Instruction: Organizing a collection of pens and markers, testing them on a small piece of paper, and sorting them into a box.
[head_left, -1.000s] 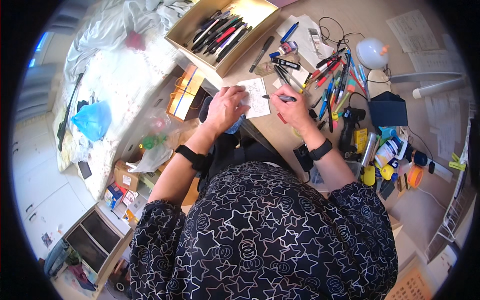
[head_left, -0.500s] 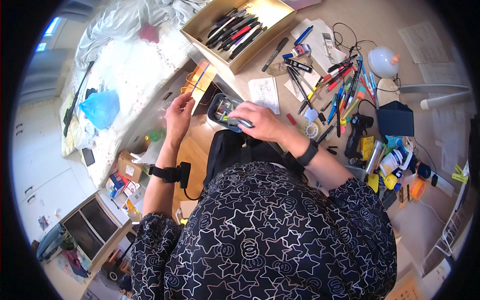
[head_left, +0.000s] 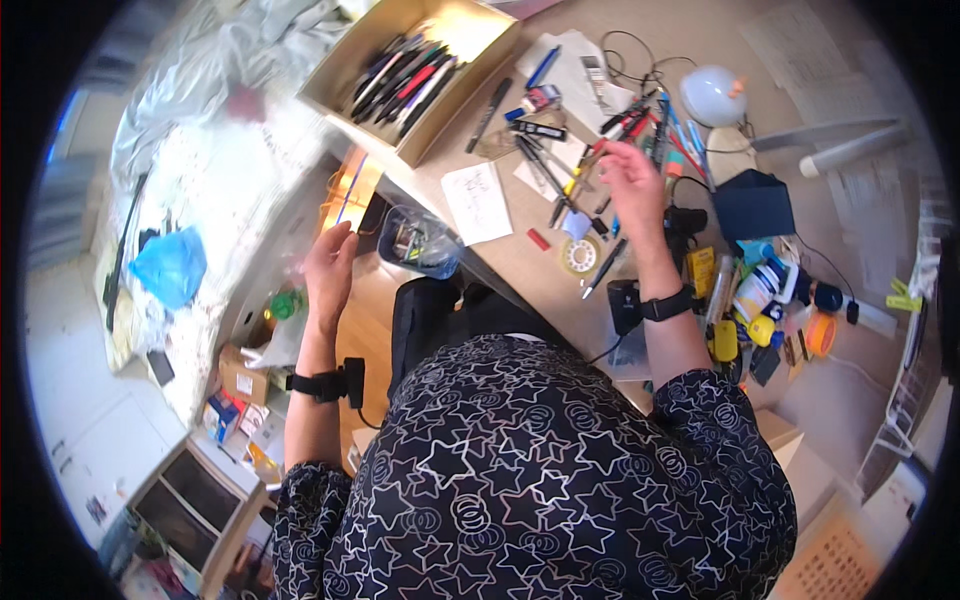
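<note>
My left hand (head_left: 330, 272) is at the desk's left edge with its fingers bent together. A thin blue pen (head_left: 350, 190) sticks up from its fingertips, in front of a yellow-orange surface. My right hand (head_left: 632, 185) hovers over the heap of loose pens (head_left: 655, 130), fingers loosely curved and apart, with nothing visible in them. Between my arms, beside the desk edge, a small clear-blue bin (head_left: 420, 262) holds pens and crumpled plastic. A cardboard box (head_left: 408, 148) full of pens stands on the far left of the desk.
White paper (head_left: 477, 203), a tape roll (head_left: 579, 256) and a white balloon-like lamp (head_left: 712, 96) lie about the desk. On the right are a dark blue box (head_left: 752, 208) and several bottles (head_left: 757, 292). Left is a bed with a blue bag (head_left: 170, 267).
My right hand has left the bin, where it held a dark pen, and moved right to the pen heap. The dark pen no longer shows in it. My left hand keeps its place by the yellow-orange surface.
</note>
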